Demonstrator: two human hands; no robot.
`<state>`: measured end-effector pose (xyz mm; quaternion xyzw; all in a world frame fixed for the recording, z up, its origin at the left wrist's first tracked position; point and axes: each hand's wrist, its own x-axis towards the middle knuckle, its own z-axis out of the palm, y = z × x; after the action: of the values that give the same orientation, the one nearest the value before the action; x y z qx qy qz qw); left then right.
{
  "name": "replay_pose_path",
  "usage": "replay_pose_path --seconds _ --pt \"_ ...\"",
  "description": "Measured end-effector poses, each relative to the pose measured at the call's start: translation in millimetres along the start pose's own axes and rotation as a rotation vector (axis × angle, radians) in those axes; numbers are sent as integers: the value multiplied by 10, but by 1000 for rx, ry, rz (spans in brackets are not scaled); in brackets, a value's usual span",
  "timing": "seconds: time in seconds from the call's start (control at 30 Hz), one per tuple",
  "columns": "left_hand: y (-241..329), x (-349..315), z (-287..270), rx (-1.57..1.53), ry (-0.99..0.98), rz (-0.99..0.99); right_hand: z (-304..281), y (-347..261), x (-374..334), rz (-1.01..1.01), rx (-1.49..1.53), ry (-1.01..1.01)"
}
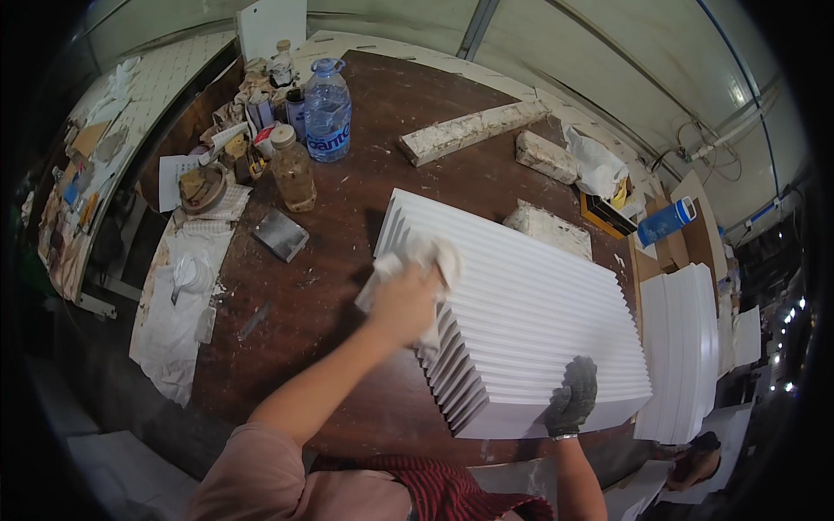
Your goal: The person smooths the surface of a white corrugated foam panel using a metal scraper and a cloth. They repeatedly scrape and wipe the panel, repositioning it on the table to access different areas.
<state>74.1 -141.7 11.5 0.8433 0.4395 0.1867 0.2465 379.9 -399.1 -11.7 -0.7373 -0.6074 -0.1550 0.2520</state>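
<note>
A stack of white strips (pixel 530 304), with a ridged top like rows of slats, lies at a slant on the brown table. My bare left hand (pixel 404 304) is closed round a crumpled white cloth (pixel 434 256) and presses it against the stack's left end. Part of the cloth hangs below the hand, along the stepped strip ends. On the near right part of the stack rests my right hand (pixel 572 401), in a dark grey glove, its fingers lying along the top surface close to the front edge.
Left of the stack lies a grey block (pixel 281 235). A jar (pixel 294 169) and a large blue water bottle (pixel 328 113) stand behind it. Rough white-crusted blocks (pixel 473 130) lie at the back. More white strips (pixel 682 352) and a blue bottle (pixel 667 220) are at right.
</note>
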Motion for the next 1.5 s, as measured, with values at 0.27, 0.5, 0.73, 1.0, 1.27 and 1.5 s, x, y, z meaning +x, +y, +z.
replay_pose_path --seconds 0.27,0.5,0.73,1.0,1.27,1.5 --pt "60 -43 62 -50 -33 252 -1 10 17 -27 3 21" --pt "-187 447 -456 466 -466 -73 20 54 -25 -2 -13 49" --pt "-535 144 23 96 73 -147 29 73 -43 30 -41 6" --pt "-488 -805 171 -270 -603 -5 40 58 -56 9 -36 23" --pt "-258 -15 126 -110 -85 -218 48 48 -55 49 2 10" --pt "-616 -227 118 -104 113 -150 16 -9 -37 28 18 13"
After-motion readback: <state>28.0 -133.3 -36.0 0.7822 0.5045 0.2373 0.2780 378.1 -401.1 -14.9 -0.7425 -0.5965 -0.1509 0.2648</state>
